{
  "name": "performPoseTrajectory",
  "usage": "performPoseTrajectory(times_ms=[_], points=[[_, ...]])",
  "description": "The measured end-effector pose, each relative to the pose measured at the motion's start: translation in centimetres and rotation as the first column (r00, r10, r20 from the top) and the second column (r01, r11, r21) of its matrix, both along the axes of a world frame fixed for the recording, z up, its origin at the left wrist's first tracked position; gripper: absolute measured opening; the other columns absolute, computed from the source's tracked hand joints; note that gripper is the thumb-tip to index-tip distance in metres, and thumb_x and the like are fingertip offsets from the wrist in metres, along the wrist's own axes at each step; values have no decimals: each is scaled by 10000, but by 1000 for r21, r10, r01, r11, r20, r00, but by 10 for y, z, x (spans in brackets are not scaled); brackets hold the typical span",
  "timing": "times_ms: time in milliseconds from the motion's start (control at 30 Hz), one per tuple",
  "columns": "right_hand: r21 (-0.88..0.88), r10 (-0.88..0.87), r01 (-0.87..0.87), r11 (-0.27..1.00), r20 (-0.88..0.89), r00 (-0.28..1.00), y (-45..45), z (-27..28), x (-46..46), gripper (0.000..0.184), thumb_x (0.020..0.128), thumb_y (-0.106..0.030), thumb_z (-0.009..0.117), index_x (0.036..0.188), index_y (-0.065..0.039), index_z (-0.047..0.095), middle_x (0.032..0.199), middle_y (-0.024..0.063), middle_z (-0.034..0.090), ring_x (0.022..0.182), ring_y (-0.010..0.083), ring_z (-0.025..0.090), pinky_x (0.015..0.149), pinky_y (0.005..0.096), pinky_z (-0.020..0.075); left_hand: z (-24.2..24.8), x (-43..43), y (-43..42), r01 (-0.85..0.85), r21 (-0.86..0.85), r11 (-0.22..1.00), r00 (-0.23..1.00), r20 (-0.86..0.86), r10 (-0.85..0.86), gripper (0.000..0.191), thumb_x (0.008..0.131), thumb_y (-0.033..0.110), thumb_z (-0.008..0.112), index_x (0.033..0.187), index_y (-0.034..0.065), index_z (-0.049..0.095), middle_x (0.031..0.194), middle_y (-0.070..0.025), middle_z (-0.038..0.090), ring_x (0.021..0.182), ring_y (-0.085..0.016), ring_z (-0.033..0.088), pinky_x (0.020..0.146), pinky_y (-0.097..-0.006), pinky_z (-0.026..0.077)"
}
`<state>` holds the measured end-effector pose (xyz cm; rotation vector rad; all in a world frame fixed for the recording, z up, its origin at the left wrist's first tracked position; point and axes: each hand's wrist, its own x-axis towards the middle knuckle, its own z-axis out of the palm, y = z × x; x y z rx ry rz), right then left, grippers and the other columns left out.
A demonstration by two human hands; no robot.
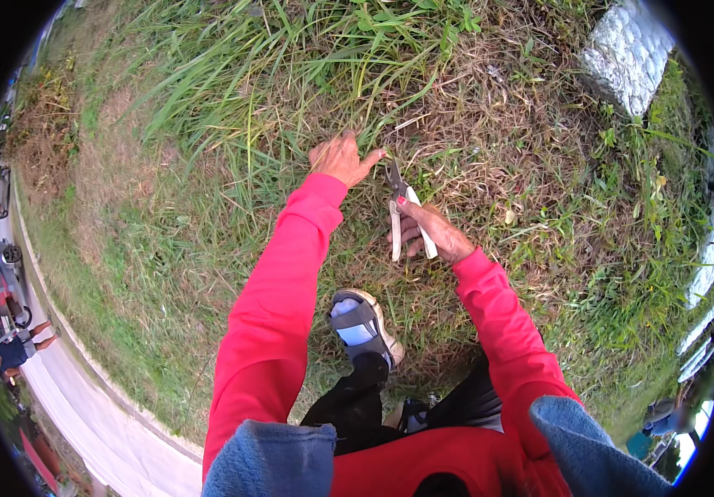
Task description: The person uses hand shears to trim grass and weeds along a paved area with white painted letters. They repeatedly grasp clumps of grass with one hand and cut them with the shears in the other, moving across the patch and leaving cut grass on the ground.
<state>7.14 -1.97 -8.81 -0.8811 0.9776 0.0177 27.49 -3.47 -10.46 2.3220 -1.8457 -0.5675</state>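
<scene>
My right hand (430, 231) holds a pair of pruning shears (398, 186) by the pale handles, which are spread apart. The dark blades point up the picture, just below my left thumb. My left hand (341, 160) reaches into the base of a clump of long green grass (233, 81); its thumb is stretched out to the right. The other fingertips are partly hidden among the blades, so whether they grip any grass cannot be told. Cut or dry grass (456, 124) lies to the right of the clump.
A pale stone block (630, 56) stands at the upper right. My sandalled foot (360, 329) is planted on the grass below my hands. At the left, a concrete road (77, 397) with a kerb curves past; a person (15, 354) and parked vehicles (3, 261) are there. Another person (667, 419) is at the lower right.
</scene>
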Motion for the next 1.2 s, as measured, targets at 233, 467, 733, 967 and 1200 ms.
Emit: performPoseTrajectory(times_ms=[233,467,733,967,1200], points=[[-48,48,-47,998,30,998,-43,-8,40,636,817,-600,432,897,20,543,728,114,623,594,171,611,468,262,460,-6,17,8,23,-172,985,974,-219,-61,286,725,24,504,992,35,606,796,-231,599,743,-373,592,648,-417,474],[-87,73,-67,994,73,995,-24,-10,44,397,858,-419,518,873,-24,557,674,63,598,570,120,588,467,214,433,6,43,38,53,-132,990,992,119,-38,298,726,44,548,1021,51,591,902,-206,591,747,-352,596,640,-428,465],[150,-132,92,984,281,951,-4,23,-71,524,885,-476,426,1132,-20,502,920,90,635,772,127,610,632,212,452,48,-55,5,597,-434,675,801,376,-467,581,739,71,517,1301,138,385,1320,-58,413,904,-280,569,738,-394,433],[18,-106,104,994,187,977,-5,39,-87,464,884,-435,466,1118,-34,481,937,104,625,781,130,612,612,206,459,60,-39,-98,521,-187,833,755,556,-348,512,795,117,498,1277,55,338,1247,-170,416,789,-303,610,673,-511,435],[10,-68,68,998,323,944,-50,36,-36,474,880,-466,459,1077,-36,483,897,110,620,740,141,617,574,212,488,54,-6,-95,138,-186,973,986,118,-117,369,870,358,467,1053,48,549,1111,-206,530,874,-374,581,757,-482,443]])
